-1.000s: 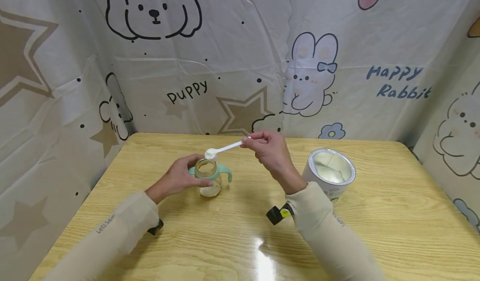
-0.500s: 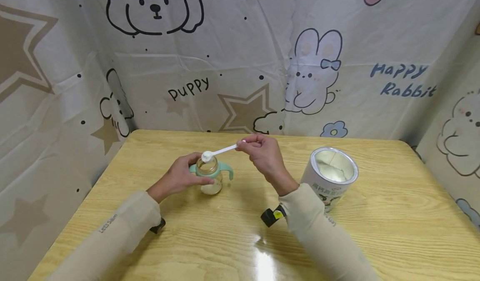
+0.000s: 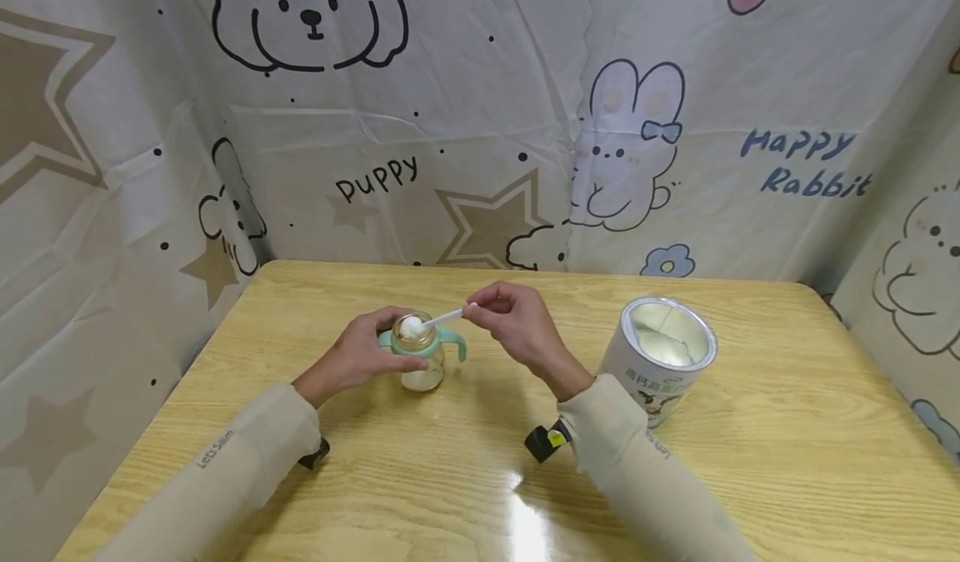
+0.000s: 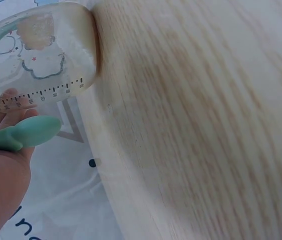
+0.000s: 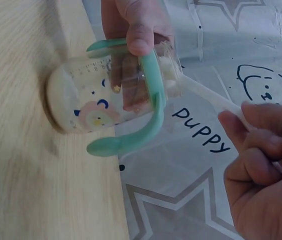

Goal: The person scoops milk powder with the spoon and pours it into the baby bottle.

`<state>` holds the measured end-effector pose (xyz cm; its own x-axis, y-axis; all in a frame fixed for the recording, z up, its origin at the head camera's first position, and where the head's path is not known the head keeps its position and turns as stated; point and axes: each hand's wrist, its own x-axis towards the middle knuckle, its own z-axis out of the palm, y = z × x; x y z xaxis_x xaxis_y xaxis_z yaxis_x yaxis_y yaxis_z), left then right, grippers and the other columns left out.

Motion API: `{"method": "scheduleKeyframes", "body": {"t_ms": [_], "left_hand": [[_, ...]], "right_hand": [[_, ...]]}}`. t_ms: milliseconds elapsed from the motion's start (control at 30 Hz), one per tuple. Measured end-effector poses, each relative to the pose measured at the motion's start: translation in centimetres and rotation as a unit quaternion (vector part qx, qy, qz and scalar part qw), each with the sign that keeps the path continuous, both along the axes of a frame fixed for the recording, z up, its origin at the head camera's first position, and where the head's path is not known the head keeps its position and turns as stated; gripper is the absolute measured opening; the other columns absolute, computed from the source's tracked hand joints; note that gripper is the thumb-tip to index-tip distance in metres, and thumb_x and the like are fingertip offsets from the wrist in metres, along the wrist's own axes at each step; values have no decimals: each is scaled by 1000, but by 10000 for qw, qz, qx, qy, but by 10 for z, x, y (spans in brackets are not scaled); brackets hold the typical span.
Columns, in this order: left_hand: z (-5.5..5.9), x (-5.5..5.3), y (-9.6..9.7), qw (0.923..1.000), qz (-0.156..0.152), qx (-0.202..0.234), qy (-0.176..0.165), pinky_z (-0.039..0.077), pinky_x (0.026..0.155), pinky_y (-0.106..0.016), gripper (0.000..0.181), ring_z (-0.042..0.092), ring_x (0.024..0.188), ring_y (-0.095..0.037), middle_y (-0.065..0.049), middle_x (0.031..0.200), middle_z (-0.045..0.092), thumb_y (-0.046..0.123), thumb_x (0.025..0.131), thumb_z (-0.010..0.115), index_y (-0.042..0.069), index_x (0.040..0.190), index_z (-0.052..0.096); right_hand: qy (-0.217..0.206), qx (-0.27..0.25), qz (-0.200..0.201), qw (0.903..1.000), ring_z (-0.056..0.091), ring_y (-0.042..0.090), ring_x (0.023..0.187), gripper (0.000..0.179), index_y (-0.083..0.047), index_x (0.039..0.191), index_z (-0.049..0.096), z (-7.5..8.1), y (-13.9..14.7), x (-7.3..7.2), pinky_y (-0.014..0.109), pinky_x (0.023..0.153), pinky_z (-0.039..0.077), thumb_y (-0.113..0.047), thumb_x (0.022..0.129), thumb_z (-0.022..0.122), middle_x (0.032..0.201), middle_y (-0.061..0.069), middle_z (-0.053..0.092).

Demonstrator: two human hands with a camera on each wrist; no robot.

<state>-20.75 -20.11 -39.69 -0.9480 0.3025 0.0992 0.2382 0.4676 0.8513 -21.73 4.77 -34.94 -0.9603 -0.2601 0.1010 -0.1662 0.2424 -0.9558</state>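
Observation:
A clear baby bottle (image 3: 422, 378) with a mint-green two-handled collar stands upright and uncapped on the table. My left hand (image 3: 360, 352) grips it round the collar, the thumb in front and the fingers behind. Between thumb and fingertips, my right hand (image 3: 521, 328) pinches the handle end of a white scoop (image 3: 447, 316). The scoop's bowl, heaped with white powder (image 3: 412, 326), is inside the bottle's mouth. Through the wall in the right wrist view, the bottle (image 5: 83, 102) shows printed pictures and a scale. Pale contents lie at its bottom in the left wrist view.
An open powder tin (image 3: 660, 362) with a silvery rim stands right of the bottle, behind the right forearm. The wooden table (image 3: 420, 479) meets a printed cloth backdrop (image 3: 480, 128) at its back and sides.
My right hand has moved left and down. The scoop's bowl has gone from above the bottle into its mouth. My left hand still holds the bottle in place.

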Motion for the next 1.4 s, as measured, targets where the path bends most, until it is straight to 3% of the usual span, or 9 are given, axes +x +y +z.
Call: {"method": "scheduleKeyframes", "body": {"t_ms": [133, 433, 700, 967, 1400], "left_hand": [[-1, 1, 0, 10000, 0, -19, -12, 52, 92, -43, 65, 62, 106, -24, -10, 118, 66, 21, 75, 90, 3, 130, 60], [-2, 2, 2, 10000, 41, -69, -45, 52, 91, -44, 65, 62, 104, -25, -14, 117, 66, 21, 76, 90, 1, 129, 60], [-1, 2, 2, 9999, 29, -145, 5, 53, 91, -43, 65, 63, 104, -24, -10, 115, 67, 23, 76, 90, 2, 129, 60], [-2, 1, 2, 9999, 65, -119, 13, 54, 91, -43, 67, 63, 105, -25, -11, 118, 66, 21, 74, 91, 1, 130, 60], [1, 0, 1, 9999, 52, -158, 46, 53, 93, -45, 69, 63, 108, -26, -12, 120, 66, 20, 74, 91, 1, 132, 59]], "right_hand": [[170, 208, 219, 9994, 58, 14, 75, 9, -3, 97, 72, 1, 3, 1, 25, 63, 47, -10, 92, 73, 88, 5, 70], [132, 329, 293, 9989, 66, 20, 95, 5, -4, 95, 72, 0, 4, 3, 25, 70, 51, -6, 90, 72, 101, 6, 74], [228, 250, 224, 9992, 64, 14, 78, 6, -3, 95, 72, 0, 6, 2, 25, 62, 46, -4, 89, 70, 100, 6, 74], [206, 309, 242, 9990, 61, 19, 92, 5, -3, 94, 72, 1, 8, 3, 25, 65, 46, -5, 90, 71, 101, 6, 75], [26, 276, 78, 9996, 58, 14, 80, 5, -2, 94, 71, 0, 10, 0, 24, 62, 47, -6, 91, 70, 95, 7, 74]]}}
